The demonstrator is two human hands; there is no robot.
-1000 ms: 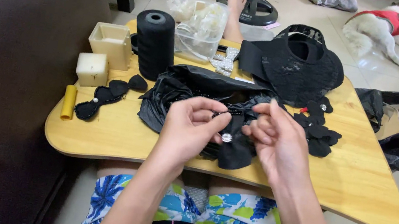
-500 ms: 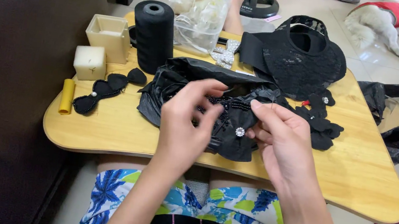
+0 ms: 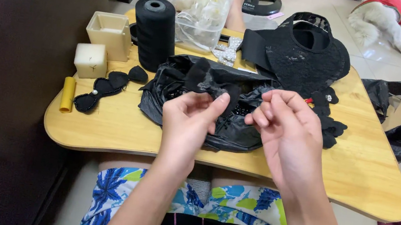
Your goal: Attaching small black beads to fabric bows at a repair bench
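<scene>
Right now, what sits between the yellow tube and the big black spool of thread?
In the head view, between the yellow tube and the black thread spool sit a cream cube-shaped block and small black fabric pieces.

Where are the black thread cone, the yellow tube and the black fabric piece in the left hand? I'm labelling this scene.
black thread cone (image 3: 155, 34), head view, middle of its wound side.
yellow tube (image 3: 68, 94), head view, middle of its length.
black fabric piece (image 3: 200, 75), head view, upper lobe above the left hand (image 3: 189, 122).

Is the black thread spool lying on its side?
No, the black thread spool stands upright on the wooden table.
</scene>
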